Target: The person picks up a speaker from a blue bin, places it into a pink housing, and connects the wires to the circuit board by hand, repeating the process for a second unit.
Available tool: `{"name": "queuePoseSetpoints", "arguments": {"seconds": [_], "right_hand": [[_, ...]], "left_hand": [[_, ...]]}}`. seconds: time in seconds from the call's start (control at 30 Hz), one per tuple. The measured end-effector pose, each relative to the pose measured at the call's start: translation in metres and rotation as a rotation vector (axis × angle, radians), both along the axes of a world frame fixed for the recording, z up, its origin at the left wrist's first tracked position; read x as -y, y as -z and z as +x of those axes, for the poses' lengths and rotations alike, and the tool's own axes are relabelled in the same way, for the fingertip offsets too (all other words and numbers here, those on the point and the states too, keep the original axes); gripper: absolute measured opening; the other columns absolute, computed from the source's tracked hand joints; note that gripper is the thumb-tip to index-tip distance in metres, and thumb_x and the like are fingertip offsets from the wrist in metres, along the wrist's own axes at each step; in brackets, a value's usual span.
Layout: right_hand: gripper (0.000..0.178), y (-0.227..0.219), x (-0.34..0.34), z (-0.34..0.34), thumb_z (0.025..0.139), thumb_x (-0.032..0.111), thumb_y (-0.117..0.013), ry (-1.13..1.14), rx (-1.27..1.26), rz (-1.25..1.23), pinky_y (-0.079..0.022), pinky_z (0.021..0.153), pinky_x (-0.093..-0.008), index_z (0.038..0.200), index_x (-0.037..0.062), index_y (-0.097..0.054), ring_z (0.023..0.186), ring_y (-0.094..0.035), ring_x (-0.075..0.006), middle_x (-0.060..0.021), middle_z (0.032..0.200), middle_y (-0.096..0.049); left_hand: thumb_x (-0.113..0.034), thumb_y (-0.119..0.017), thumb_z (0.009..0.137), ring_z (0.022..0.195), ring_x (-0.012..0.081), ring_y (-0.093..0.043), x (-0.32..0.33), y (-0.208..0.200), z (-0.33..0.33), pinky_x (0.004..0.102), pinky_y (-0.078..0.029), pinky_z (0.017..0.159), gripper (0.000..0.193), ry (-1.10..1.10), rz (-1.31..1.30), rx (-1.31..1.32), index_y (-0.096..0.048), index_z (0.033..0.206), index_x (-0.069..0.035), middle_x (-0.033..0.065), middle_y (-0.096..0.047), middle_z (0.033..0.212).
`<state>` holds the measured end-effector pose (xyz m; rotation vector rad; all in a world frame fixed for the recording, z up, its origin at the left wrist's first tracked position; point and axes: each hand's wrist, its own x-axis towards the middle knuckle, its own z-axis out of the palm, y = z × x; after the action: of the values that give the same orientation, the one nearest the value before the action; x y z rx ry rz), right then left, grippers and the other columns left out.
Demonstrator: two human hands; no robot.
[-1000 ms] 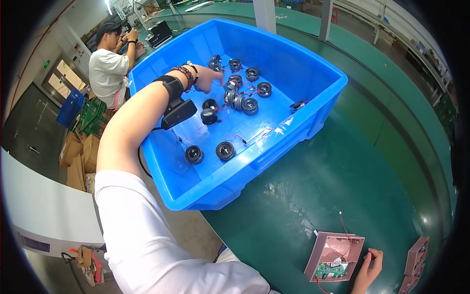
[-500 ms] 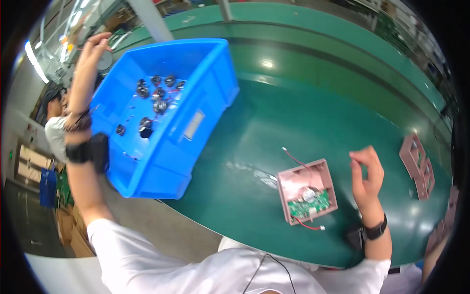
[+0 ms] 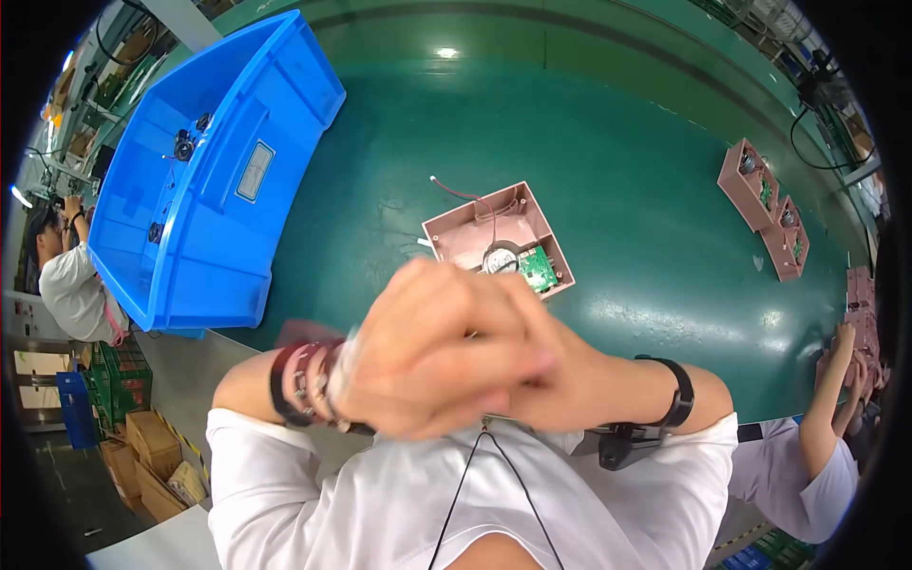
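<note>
"Green tabletop (image 3: 399, 123), glossy finish, extends beyond the operator. Clock taken from the hands, what is recorded?"

"Blue plastic tote (image 3: 218, 252) at 10 o'clock, black round speaker units (image 3: 184, 145) inside. At 2 o'clock, two pink housings (image 3: 741, 195), side by side, with parts fitted."

"Condition of the hands?"

"Left hand (image 3: 418, 356) and right hand (image 3: 541, 361) meet before the chest, overlapping and blurred. Fingers appear curled; I cannot tell whether anything is gripped between them."

"Location of the workpiece?"

"Pink open-topped housing (image 3: 461, 237), on the tabletop at 12 o'clock, just beyond the hands, set askew. Green circuit board (image 3: 539, 271) in its near right corner; round pale-faced component (image 3: 501, 256) next to that. Dark red lead (image 3: 456, 193) crosses the far wall, ending in a white plug (image 3: 433, 178)."

"Other persons?"

"Two. Person in white (image 3: 71, 285) at 9 o'clock, past the tote; co-worker (image 3: 798, 484) at 4 o'clock, hands at further pink housings (image 3: 860, 294)."
</note>
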<state>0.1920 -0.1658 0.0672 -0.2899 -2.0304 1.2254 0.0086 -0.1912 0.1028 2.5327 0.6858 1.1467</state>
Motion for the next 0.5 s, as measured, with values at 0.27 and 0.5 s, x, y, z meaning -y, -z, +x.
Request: {"name": "queuePoseSetpoints", "arguments": {"seconds": [0.27, 0.5], "right_hand": [[0.046, -0.007, -0.015, 0.002, 0.094, 0.02, -0.062, -0.004, -0.086, -0.694, -0.05, 0.072, -0.0268, 0.129, 0.0024, -0.039, 0.086, -0.057, -0.0145, -0.0097, 0.116, -0.048], [0.034, -0.013, -0.048, 0.012, 0.098, 0.03, -0.054, 0.193, -0.229, -0.983, -0.044, 0.058, -0.0237, 0.118, 0.0033, -0.046, 0.068, -0.053, -0.0107, -0.0076, 0.094, -0.056]], "left_hand": [[-0.03, -0.044, 0.1, 0.107, 0.0268, -0.052, -0.031, 0.014, -0.002, 0.038, -0.042, 0.087, 0.035, -0.08, -0.191, 0.098, -0.056, 0.117, -0.001, 0.0144, -0.059, 0.114], [-0.026, -0.058, 0.093, 0.117, 0.026, -0.054, -0.027, -0.016, -0.026, 0.0372, -0.044, 0.089, 0.047, -0.041, -0.201, -0.369, -0.049, 0.132, -0.002, 0.0159, -0.051, 0.135]]}}
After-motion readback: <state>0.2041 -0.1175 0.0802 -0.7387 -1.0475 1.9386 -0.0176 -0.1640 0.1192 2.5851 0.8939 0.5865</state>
